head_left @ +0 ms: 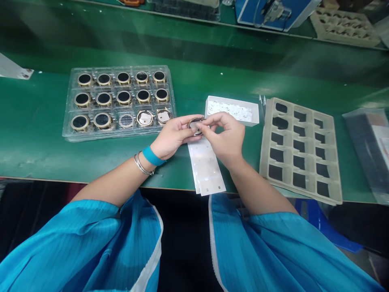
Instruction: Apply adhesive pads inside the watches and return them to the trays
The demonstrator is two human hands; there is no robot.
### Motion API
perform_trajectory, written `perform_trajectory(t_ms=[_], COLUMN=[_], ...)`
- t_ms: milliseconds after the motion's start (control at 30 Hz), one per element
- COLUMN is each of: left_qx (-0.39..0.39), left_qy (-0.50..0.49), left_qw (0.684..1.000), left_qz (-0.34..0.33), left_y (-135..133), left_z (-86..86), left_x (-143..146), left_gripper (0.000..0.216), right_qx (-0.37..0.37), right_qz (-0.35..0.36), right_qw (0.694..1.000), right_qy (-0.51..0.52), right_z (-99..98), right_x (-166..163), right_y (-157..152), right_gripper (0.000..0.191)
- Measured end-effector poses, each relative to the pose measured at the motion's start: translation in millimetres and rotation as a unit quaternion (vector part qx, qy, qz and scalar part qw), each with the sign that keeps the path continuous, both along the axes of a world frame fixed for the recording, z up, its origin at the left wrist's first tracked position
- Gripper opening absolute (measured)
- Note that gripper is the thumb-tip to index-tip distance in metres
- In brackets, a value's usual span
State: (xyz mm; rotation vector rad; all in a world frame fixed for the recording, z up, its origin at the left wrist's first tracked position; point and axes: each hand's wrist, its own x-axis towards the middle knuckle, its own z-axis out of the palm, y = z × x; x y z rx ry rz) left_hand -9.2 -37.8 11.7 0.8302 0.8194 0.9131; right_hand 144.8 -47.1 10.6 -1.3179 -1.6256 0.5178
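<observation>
A round gold-rimmed watch case (195, 126) is in my left hand (172, 138), its fingers closed around the edge. Over its face, the thumb and forefinger of my right hand (227, 140) are pinched together; whatever is between them is too small to make out. Below the hands lie white strips of backing sheet (209, 168) with a few small dark squares. To the left, a clear plastic tray (67, 103) holds rows of watch cases (123, 97), most with a black face upward. Two in the front row, including a watch case (145, 118), show a pale inner side.
Behind my right hand stands a white box (254, 117) with small white pieces inside. Farther right is a beige compartment tray (265, 146) with dark pads. A plastic-wrapped package (364, 150) lies at the right edge. A shelf along the back carries a blue box (247, 12).
</observation>
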Motion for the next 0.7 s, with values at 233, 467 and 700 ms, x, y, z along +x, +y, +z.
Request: perform_trajectory(t_ms=[233,467,700], left_qx=[-0.002,0.004,-0.001], left_qy=[0.009,0.012,0.013], left_qw=[1.0,1.0,1.0], left_qz=[0.001,-0.002,-0.002], left_y=[-0.2,0.0,0.2], left_z=[0.1,0.9,-0.2], left_x=[-0.2,-1.1,-1.2], left_gripper=[0.038,0.039,0.046], right_qx=[-0.006,0.031,0.1], right_qz=[-0.008,-0.005,0.007], right_qw=[1.0,0.997,0.985], right_qy=[-0.014,-0.068,-0.142], right_z=[-1.5,0.0,-5.5], right_x=[-0.5,-1.0,1.8], right_y=[-2.5,-5.5,-3.3], right_gripper=[0.01,0.01,0.011])
